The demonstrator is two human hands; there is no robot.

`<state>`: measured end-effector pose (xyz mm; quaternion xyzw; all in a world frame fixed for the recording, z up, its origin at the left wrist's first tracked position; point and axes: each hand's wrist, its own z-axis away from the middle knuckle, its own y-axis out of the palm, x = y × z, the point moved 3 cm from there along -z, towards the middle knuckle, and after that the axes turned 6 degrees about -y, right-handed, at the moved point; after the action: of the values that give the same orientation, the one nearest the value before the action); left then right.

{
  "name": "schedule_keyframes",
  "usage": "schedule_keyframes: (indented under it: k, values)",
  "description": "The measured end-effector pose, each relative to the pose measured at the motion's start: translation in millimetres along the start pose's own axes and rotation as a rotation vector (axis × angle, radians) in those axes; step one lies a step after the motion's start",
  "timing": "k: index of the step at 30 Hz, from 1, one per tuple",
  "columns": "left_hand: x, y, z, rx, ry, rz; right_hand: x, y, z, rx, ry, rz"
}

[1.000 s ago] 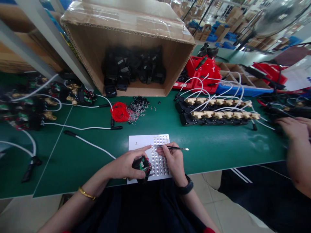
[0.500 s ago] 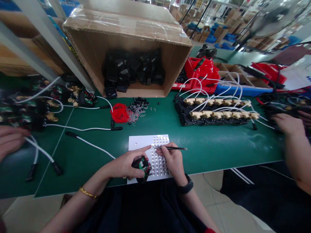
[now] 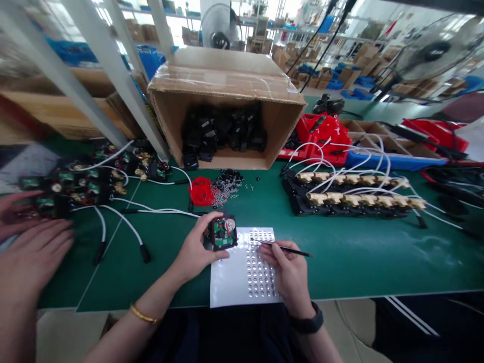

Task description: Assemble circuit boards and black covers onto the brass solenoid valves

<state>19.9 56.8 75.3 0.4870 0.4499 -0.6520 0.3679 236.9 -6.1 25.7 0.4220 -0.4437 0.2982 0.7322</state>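
My left hand (image 3: 197, 247) grips a small black housing with a green circuit board (image 3: 223, 233), held face up above the table's near edge. My right hand (image 3: 288, 267) pinches thin black tweezers (image 3: 284, 247), whose tip points left at the top rows of a white sheet covered in small silver dots (image 3: 250, 272). The sheet lies flat on the green table (image 3: 351, 257) under both hands. A gold bangle is on my left wrist and a black watch on my right.
An open cardboard box (image 3: 227, 96) of black parts lies on its side behind. A red wire bundle (image 3: 201, 191) and loose pins lie in front of it. Brass-fitted assemblies (image 3: 355, 194) with white cables sit right. Another person's hands (image 3: 26, 242) rest at far left beside more assemblies.
My left hand has lifted the black housing up and forward, turning its board face up. The view tilted up. The person's hands on the right left the frame; the hands at left came closer.
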Motion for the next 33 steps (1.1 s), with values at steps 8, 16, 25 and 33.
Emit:
schedule_keyframes:
  k: [8,16,25,33]
  values:
    - [25,19.5,-11,-0.060,0.027,0.148,21,62,-8,0.230,0.066,-0.203]
    - [26,19.9,-5,-0.082,0.001,0.119,16,70,-7,0.216,0.021,-0.100]
    - [25,20.1,-5,-0.049,-0.009,0.095,19,68,-11,0.238,-0.006,-0.017]
    - [27,19.7,-6,-0.063,-0.015,0.079,21,69,-12,0.237,-0.011,0.034]
